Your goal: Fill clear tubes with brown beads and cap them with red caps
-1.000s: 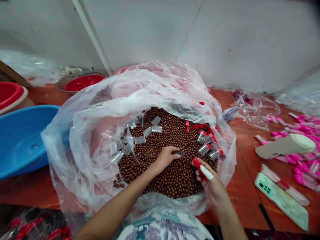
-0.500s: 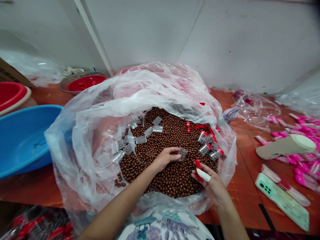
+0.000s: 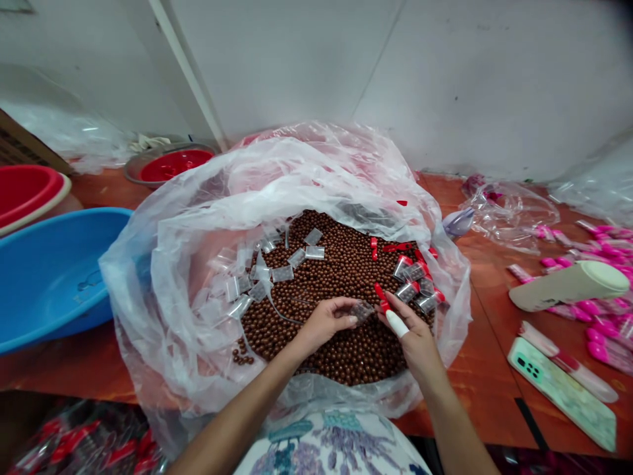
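My left hand (image 3: 324, 324) pinches a small clear plastic container (image 3: 363, 310) over a heap of small brown balls (image 3: 341, 264). Its contents are hard to make out. Close by, my right hand (image 3: 414, 333) grips a slim red plastic piece (image 3: 382, 297), and a white cover wraps one finger (image 3: 397, 324). The fingertips of my right hand are at the container's edge; whether they touch it I cannot tell. Several empty clear containers (image 3: 283, 274) lie on the left of the heap. Filled containers with red caps (image 3: 408, 291) lie on its right.
A white plastic bag (image 3: 198, 224) surrounds the balls. On the left stand a blue basin (image 3: 54, 264) and a red basin (image 3: 30, 191). To the right are a tumbler (image 3: 564, 288), a phone (image 3: 561, 396) and pink-capped tubes (image 3: 608, 323) on the red tabletop (image 3: 487, 349).
My right hand has moved up and left with the red piece, bringing it close to the container in my left hand. The view has shifted slightly.
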`<state>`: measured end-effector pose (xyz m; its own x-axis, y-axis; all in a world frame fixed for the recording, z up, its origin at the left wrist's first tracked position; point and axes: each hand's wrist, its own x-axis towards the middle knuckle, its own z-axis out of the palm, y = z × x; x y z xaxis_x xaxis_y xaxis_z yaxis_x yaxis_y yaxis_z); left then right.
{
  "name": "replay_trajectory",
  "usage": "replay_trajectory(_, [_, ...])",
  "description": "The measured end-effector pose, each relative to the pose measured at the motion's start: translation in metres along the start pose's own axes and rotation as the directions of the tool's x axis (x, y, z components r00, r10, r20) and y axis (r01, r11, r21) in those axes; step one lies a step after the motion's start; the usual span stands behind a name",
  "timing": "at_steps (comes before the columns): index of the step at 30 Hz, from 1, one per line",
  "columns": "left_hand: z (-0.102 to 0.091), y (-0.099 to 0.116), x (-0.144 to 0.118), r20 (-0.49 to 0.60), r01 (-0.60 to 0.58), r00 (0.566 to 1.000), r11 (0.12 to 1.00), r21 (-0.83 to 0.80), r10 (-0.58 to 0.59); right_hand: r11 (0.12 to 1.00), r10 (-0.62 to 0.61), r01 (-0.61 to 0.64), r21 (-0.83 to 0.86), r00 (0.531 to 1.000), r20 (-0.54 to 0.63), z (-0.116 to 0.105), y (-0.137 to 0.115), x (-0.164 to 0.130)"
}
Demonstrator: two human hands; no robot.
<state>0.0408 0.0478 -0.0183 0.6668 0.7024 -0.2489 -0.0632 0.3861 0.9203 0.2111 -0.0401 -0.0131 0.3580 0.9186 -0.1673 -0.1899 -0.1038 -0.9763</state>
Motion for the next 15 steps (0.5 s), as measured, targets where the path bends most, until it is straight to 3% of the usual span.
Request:
replay_trajectory(3, [0.002,-0.001,-0.003,-0.026,-0.035,0.999,0.993,0.110,0.038,0.990,-0.062,0.061,-0.129,0.998,-0.003,0.010,-0.007,0.005])
replay_trajectory(6, [0.003,-0.001,-0.005,-0.024,-0.080,0.996,0.978,0.194,0.086,0.954,-0.136,0.149,-0.260,0.988,0.067,0.016,-0.007,0.006])
replay_trajectory(12, [0.005,0.000,-0.008,-0.069,-0.068,0.994,0.984,0.162,0.080,0.893,-0.240,0.277,-0.355,0.960,0.146,0.015,0.003,0.001])
replay_trajectory(15, [0.009,0.002,-0.010,-0.097,-0.025,0.995,0.999,0.039,0.028,0.800,-0.287,0.379,-0.465,0.923,0.257,0.013,0.007,-0.001])
